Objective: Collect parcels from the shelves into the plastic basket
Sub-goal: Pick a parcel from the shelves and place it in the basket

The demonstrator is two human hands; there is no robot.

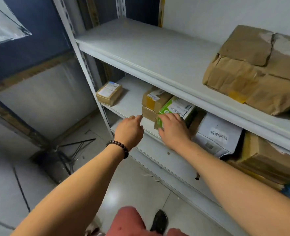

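A black folded tripod [59, 150] lies on the pale tiled floor [123, 193] near a blue wall [43, 23].

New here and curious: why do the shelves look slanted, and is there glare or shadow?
In the head view, the wide lens slants the shelf upright; a pale glare patch sits on the floor tile; the white parcel lies partly in the upper shelf's shadow.

You get soft even light, pale glare on the floor tiles [114, 195] lower centre, shadow beneath the shelf boards [157, 53], slight softness, lines bowing at edges.
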